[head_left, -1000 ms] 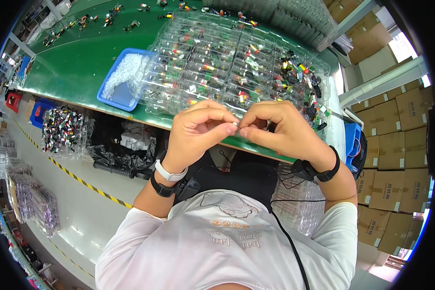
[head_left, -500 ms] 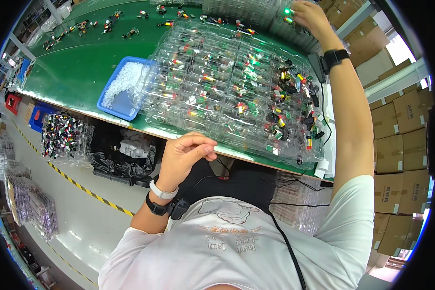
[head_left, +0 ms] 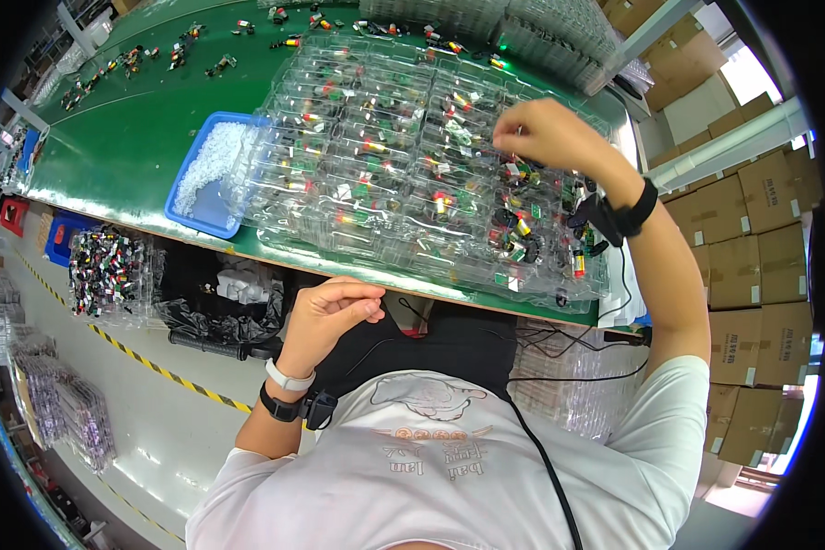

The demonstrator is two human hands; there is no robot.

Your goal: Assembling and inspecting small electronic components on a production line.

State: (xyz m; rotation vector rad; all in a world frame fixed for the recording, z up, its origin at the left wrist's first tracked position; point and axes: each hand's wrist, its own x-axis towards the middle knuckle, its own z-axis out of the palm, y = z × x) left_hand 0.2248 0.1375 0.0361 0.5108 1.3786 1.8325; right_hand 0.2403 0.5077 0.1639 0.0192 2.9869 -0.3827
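My right hand hovers over the right part of the clear plastic trays, fingers loosely bent and a little apart, with nothing visible in them. Beneath it sit small electronic assemblies with red-and-yellow cylinders, green boards and black parts. One such assembly with a lit green light lies beyond the trays' far edge. In front of the table edge, above my lap, is my left hand, its thumb and fingers pressed together. Whatever may be between those fingertips is too small or hidden to make out.
A blue bin of small white pieces stands against the trays' left side. Loose assemblies lie scattered on the far green tabletop. Stacked clear trays stand behind. Black cables hang by my lap; cartons line the right.
My right hand has come back from the far side to above the trays. The lit assembly that was at its fingers now lies apart from it. My left hand stays pinched.
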